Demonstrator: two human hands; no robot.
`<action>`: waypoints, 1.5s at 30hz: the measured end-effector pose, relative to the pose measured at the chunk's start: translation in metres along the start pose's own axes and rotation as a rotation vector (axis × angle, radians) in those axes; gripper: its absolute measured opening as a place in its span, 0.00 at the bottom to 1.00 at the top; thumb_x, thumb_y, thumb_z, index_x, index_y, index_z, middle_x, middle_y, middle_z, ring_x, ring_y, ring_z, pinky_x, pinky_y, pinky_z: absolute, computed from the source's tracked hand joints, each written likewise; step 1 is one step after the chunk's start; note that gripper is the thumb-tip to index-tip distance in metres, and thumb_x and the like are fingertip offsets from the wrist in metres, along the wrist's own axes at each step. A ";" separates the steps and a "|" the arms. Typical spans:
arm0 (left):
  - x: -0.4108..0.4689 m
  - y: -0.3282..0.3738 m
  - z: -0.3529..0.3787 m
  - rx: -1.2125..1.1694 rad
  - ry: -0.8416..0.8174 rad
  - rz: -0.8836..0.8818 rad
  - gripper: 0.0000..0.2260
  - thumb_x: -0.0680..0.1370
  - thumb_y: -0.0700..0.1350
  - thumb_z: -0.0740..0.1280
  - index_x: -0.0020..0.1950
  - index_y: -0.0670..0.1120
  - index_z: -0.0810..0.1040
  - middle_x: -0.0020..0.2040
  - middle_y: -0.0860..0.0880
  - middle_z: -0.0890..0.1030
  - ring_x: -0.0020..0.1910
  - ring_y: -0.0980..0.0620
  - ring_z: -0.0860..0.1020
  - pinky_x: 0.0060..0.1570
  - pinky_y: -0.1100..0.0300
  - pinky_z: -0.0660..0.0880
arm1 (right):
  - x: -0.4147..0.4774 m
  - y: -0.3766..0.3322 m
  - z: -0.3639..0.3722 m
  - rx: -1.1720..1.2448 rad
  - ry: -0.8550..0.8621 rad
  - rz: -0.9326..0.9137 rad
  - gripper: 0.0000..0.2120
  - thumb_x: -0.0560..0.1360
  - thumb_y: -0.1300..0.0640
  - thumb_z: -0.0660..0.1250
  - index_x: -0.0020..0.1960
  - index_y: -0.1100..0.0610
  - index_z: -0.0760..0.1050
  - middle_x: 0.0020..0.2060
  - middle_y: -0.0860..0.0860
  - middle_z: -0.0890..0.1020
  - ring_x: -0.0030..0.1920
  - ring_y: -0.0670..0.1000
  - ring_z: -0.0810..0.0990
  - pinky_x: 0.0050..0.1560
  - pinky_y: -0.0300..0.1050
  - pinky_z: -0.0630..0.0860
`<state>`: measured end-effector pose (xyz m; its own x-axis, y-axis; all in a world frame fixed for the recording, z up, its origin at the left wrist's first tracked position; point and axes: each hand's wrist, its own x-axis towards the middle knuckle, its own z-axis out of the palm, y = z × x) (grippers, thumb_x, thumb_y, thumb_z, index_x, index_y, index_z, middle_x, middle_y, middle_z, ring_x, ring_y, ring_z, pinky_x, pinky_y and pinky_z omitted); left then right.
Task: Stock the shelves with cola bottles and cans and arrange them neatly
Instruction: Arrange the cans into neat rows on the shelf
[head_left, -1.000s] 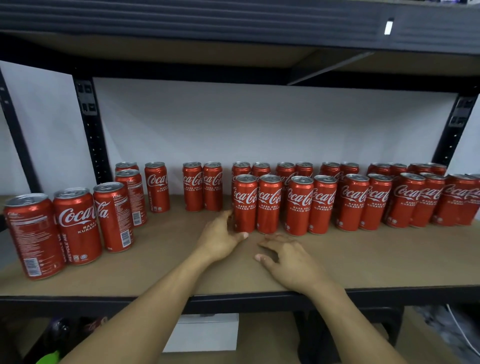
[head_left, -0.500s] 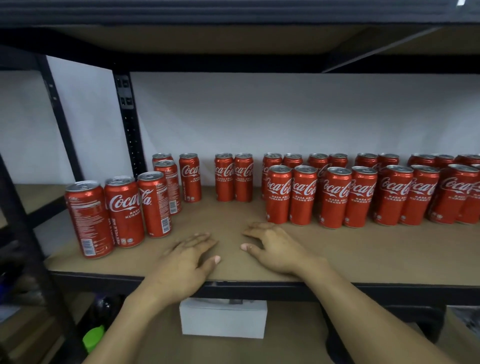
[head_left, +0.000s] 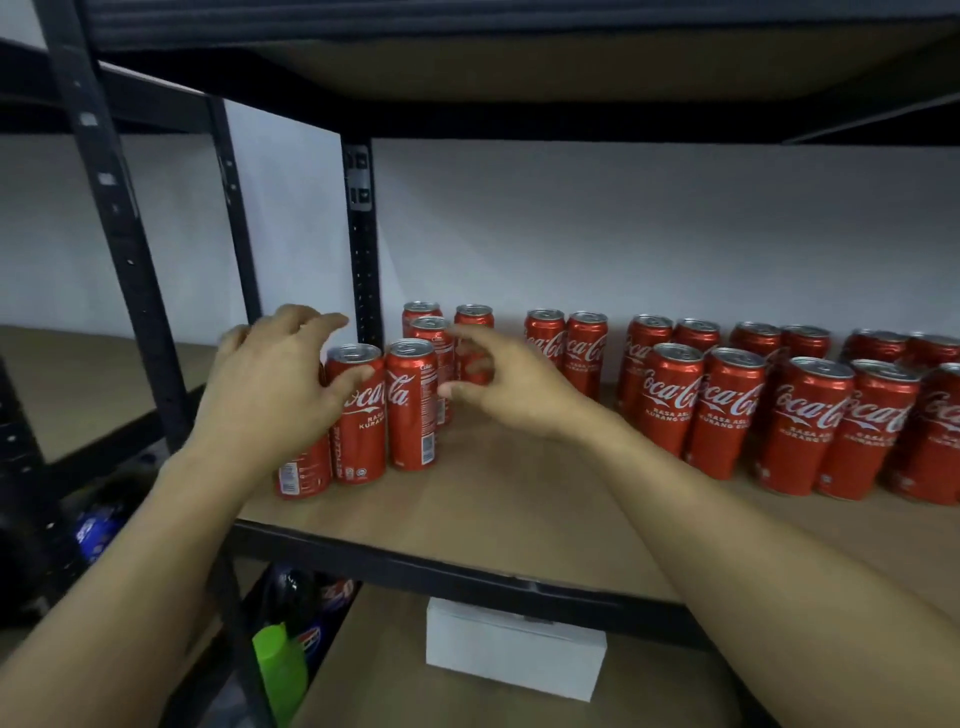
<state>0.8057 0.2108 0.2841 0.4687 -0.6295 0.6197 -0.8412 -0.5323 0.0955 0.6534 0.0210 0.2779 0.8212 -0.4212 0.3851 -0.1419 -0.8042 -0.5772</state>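
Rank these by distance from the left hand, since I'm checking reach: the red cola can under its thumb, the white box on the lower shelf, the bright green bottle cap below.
1. Red cola can, touching the left hand.
2. Bright green bottle cap, below left.
3. White box, lower shelf, further right.

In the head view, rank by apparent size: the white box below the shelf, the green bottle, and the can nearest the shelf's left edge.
1. White box: largest.
2. Green bottle: partly hidden behind the post, so its rank is unsure.
3. Can: smallest showing, mostly covered by the left hand.
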 end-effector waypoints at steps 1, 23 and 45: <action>0.003 -0.002 0.001 -0.032 -0.056 -0.022 0.24 0.78 0.61 0.65 0.70 0.50 0.74 0.65 0.46 0.78 0.63 0.44 0.76 0.63 0.40 0.71 | 0.010 -0.010 0.000 0.001 -0.003 -0.029 0.35 0.75 0.49 0.75 0.77 0.46 0.65 0.69 0.47 0.77 0.64 0.46 0.78 0.66 0.47 0.76; -0.004 -0.004 0.014 -0.193 -0.028 -0.080 0.22 0.78 0.60 0.64 0.69 0.53 0.77 0.64 0.49 0.80 0.67 0.45 0.71 0.63 0.36 0.71 | 0.033 0.002 -0.061 -0.513 -0.224 0.055 0.25 0.72 0.50 0.78 0.67 0.47 0.77 0.67 0.47 0.78 0.66 0.51 0.75 0.65 0.50 0.74; 0.051 0.028 -0.001 0.118 -0.356 -0.037 0.21 0.75 0.66 0.68 0.60 0.55 0.72 0.54 0.51 0.83 0.61 0.46 0.78 0.76 0.34 0.50 | 0.012 0.053 -0.118 -0.665 -0.186 0.169 0.27 0.75 0.45 0.73 0.72 0.51 0.74 0.69 0.51 0.75 0.67 0.54 0.74 0.63 0.49 0.75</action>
<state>0.8062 0.1640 0.3190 0.5803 -0.7546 0.3062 -0.7945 -0.6071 0.0094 0.5902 -0.0760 0.3374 0.8306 -0.5317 0.1652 -0.5341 -0.8448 -0.0335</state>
